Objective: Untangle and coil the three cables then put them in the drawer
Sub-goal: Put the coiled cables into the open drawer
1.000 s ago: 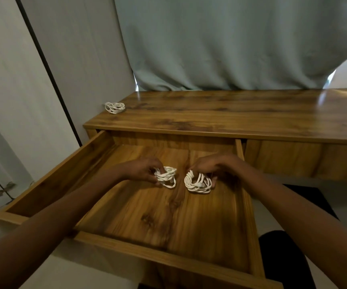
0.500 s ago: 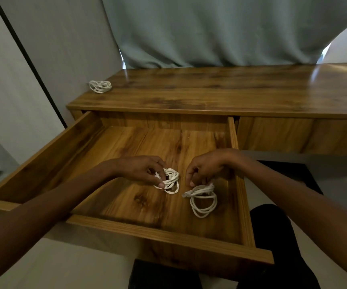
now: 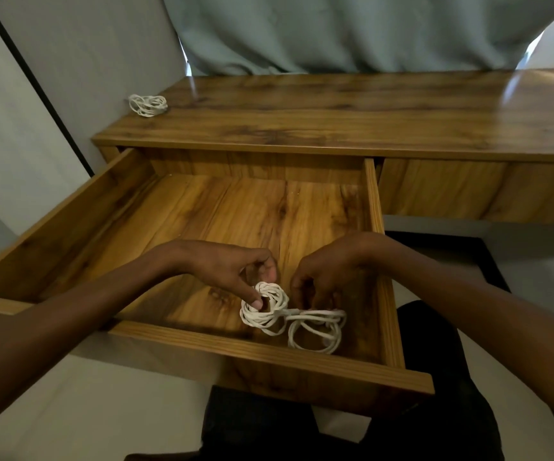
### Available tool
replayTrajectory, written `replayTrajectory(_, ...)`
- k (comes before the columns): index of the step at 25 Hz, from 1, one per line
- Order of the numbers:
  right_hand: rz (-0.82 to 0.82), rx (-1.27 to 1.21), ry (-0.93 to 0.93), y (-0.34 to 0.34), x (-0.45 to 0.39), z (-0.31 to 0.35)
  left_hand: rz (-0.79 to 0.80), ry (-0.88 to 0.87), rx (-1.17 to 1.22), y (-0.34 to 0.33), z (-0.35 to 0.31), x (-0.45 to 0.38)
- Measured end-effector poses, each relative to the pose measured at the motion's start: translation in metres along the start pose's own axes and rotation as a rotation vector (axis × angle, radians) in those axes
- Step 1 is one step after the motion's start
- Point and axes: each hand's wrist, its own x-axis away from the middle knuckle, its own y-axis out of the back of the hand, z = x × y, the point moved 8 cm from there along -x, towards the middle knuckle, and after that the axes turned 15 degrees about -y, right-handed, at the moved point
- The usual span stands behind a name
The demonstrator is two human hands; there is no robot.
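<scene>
Two white cable coils lie in the open wooden drawer (image 3: 377,247), near its front right corner. My left hand (image 3: 225,269) pinches the tighter left coil (image 3: 279,306), with the index fingertip poked into its loop and the thumb above. My right hand (image 3: 327,276) curls its fingers down onto the top of the looser right coil (image 3: 332,329), which has sprung into wide loops. The two coils touch each other in the middle. A third white coil (image 3: 148,105) rests on the far left corner of the desk top (image 3: 335,121).
The drawer's front board (image 3: 269,356) runs just below the coils. To the right is a shut drawer front (image 3: 468,191). A grey curtain (image 3: 335,31) hangs behind the desk and a wall stands at the left. My dark-clothed legs sit below the drawer.
Both hands have drawn the two coils toward the drawer's front. The right coil has loosened into wide loops and now touches the left coil.
</scene>
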Motion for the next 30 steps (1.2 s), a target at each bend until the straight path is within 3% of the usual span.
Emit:
replayTrajectory(7,0.056,0.131,-0.145,-0.002,0.016,-0.015,0.113,-0.026,-0.024,-0.016,-0.005,0.0)
replayTrajectory(13,-0.059,0.281,-0.18,0.022,0.017,-0.008,0.116,-0.042,-0.051,-0.008,-0.005,-0.004)
replayTrajectory(15,-0.213,0.236,-0.158,0.049,0.016,-0.004,0.075,-0.018,-0.054,0.009,0.0,-0.001)
replayTrajectory(18,-0.578,0.074,0.012,0.107,0.034,0.02,-0.151,-0.014,-0.163,0.065,0.005,0.013)
replayTrajectory(23,-1.058,-0.095,0.237,0.208,0.046,0.07,-0.831,0.088,-0.406,0.193,0.026,0.065)
replayTrajectory(26,-1.118,-0.133,0.222,0.262,0.012,0.097,-1.108,0.223,-0.411,0.25,0.065,0.097)
replayTrajectory(30,-1.097,-0.068,0.178,0.313,-0.048,0.133,-1.201,0.387,-0.384,0.299,0.124,0.119)
